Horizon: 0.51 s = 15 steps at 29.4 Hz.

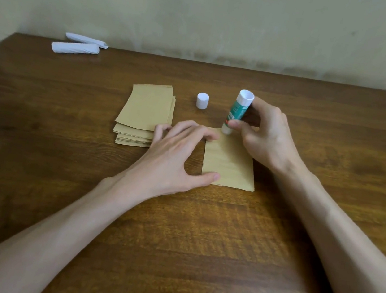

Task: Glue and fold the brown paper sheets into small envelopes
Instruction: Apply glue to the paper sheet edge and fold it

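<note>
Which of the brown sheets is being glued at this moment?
The single sheet lying right of the stack: the left hand presses it flat, and the right hand holds the glue stick on its far edge.

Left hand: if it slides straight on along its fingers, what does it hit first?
Probably the glue stick, its tip pressed on the brown sheet just ahead of the left hand and held by the right hand. Gap looks small; depth uncertain.
</note>
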Tool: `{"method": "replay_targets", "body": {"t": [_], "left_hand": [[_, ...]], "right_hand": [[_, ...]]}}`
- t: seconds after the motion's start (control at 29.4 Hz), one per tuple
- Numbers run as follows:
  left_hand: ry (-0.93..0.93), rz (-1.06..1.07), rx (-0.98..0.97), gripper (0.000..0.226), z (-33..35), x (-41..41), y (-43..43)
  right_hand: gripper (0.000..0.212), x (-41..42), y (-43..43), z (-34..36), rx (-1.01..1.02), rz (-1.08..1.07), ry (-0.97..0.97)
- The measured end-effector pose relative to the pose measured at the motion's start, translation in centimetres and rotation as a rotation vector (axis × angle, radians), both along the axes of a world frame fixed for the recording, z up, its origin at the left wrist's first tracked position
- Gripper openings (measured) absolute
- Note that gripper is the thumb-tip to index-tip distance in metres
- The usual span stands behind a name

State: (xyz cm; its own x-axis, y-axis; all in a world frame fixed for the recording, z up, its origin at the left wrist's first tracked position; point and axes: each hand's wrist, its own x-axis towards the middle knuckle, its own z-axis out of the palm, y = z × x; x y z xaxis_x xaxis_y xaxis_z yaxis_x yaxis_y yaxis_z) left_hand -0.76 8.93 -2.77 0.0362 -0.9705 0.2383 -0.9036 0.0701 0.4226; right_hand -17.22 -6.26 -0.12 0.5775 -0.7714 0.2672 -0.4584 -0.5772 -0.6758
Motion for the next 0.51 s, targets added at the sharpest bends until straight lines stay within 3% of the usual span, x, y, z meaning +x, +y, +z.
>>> {"method": "replay_targets", "body": {"t": [0.14, 0.24, 0.37, 0.51], "left_hand": [[0.004, 0.003, 0.004, 0.065, 0.1, 0.0, 0.0], [0.007, 0.006, 0.010, 0.065, 0.1, 0.0, -0.1], [0.021, 0.009, 0.000, 0.067, -0.1, -0.1, -0.1], [-0.014, 0.039, -0.017, 0.075, -0.5, 0.2, -0.3]], "right_hand": [[0.028, -0.4, 0.2, 0.4, 0.064, -0.062, -0.239], [0.033, -0.7, 0.7, 1.3, 0.105, -0.065, -0.303], [0.028, -1.6, 1.1, 2.1, 0.203, 0.069, -0.226], [0.036, -2.1, 1.4, 2.2, 0.162, 0.301, -0.073]]}}
